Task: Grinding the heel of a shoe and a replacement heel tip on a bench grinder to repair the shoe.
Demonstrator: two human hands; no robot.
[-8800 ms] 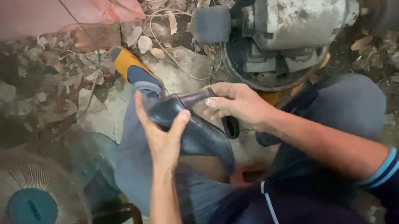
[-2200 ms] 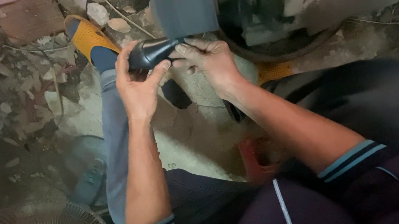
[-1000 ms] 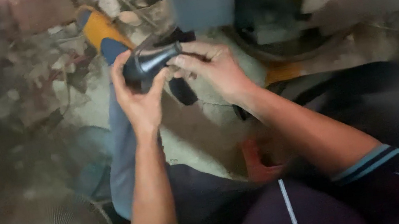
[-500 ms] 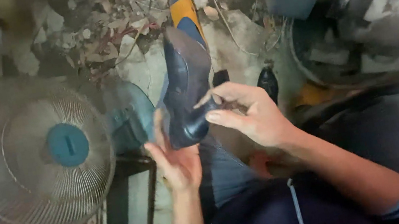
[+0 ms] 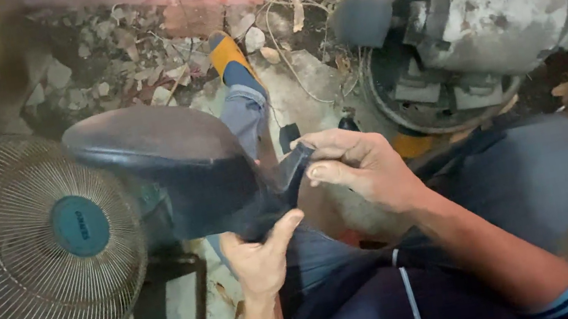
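At the far left stands one electric fan [image 5: 27, 252], its round wire guard facing up at the camera and a teal hub at the centre. Just right of it, and partly overlapping its guard in this view, is the single dark shoe [image 5: 174, 170] being worked on: a smooth, rounded, black leather-like upper, held up above the person's lap with its broad end toward the fan and its narrow end toward the right.

The left hand [image 5: 260, 257] sits under the shoe's right end, palm up and thumb raised against the underside; it props the shoe more than it clamps it. The right hand [image 5: 361, 168] closes its fingertips on a thin dark flap [image 5: 294, 167] at the shoe's narrow end, pinching it firmly. Whether that flap is a strip of sole or a tab of the upper is too blurred to tell.

By the look of it, the step in hand is separating or fitting that flap at the shoe's edge. The next move seems to call for a steady hold from below while the pinching fingers pull or press along the seam, without letting the shoe twist.

Further right, one grey motor [image 5: 478, 34] rests on the ground among dry leaves and stones. Beyond the shoe, one outstretched leg ends in one orange sandal [image 5: 229, 53].
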